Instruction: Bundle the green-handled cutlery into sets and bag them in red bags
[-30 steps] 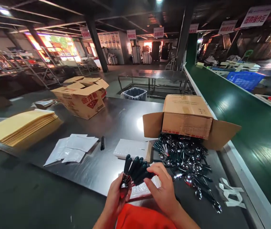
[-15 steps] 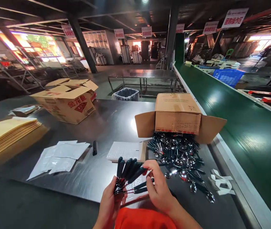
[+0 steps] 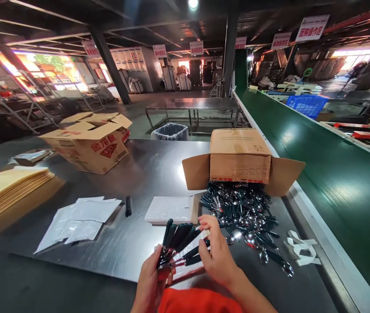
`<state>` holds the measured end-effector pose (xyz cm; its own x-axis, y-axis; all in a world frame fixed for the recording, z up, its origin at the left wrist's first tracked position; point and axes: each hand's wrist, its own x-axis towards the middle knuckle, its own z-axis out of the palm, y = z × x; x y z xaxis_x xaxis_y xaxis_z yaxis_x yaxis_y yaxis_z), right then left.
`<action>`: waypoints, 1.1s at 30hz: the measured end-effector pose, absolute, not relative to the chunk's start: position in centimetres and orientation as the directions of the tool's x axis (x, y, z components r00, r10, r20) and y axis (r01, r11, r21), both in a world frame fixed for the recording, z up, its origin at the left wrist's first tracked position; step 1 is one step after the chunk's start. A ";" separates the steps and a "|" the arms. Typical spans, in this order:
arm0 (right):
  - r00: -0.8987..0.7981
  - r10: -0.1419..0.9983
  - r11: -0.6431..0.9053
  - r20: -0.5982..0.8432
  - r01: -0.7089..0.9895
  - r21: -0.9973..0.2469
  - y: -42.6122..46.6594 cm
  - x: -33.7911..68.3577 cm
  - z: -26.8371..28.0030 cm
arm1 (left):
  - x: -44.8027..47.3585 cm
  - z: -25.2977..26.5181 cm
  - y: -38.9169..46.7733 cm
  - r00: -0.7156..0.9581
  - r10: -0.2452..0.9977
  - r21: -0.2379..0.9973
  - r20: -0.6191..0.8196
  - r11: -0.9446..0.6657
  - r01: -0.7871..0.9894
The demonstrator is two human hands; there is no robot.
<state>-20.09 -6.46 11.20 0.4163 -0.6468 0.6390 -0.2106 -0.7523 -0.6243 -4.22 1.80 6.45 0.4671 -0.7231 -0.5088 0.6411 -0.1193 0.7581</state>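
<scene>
Spoons (image 3: 178,243) fan out from my left hand (image 3: 150,282), closed round their bowls above the table (image 3: 129,243) edge; my right hand (image 3: 217,256) pinches the dark handles. A loose grip could let them slide onto the pile (image 3: 243,213).

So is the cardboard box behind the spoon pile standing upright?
No, the cardboard box lies on its side, flaps open, with spoons spilled out onto the table.

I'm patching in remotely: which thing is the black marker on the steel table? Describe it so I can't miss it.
On the steel table, find the loose white sheets on the left and the white stack near the middle. The black marker lies alone between them, a short dark stick, apart from the spoon pile.
</scene>
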 end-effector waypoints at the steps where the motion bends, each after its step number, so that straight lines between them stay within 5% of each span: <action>1: 0.452 -0.601 -0.786 0.659 -0.184 -0.590 -6.6 -20.3 11.3 | -4.2 6.4 1.8 0.463 -0.739 0.770 -0.489 -0.117 0.628; 5: 0.585 -0.512 -0.818 0.629 -0.110 -0.564 -6.9 -20.7 11.9 | -4.0 5.8 1.8 0.437 -0.748 0.750 -0.500 -0.121 0.651; 15: 0.381 -0.713 -0.674 0.588 -0.145 -0.724 -6.8 -20.4 10.9 | -5.4 6.8 1.9 0.430 -0.775 0.783 -0.464 -0.131 0.608; 20: 0.529 -0.595 -0.737 0.605 -0.060 -0.673 -7.3 -20.8 10.9 | -5.5 6.9 1.7 0.414 -0.776 0.763 -0.477 -0.131 0.633; 27: 0.532 -0.598 -0.707 0.600 0.003 -0.707 -7.3 -21.1 10.9 | -5.6 5.9 1.4 0.393 -0.793 0.769 -0.465 -0.142 0.623; 33: 0.374 -0.660 -0.741 0.652 -0.178 -0.648 -7.3 -21.1 10.0 | -6.2 6.2 1.6 0.378 -0.830 0.833 -0.411 -0.173 0.526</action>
<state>-21.12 -7.33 9.98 0.3738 -0.6595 0.6522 -0.1776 -0.7410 -0.6476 -6.17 1.57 6.20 0.3779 -0.8295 -0.4112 0.5259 -0.1733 0.8327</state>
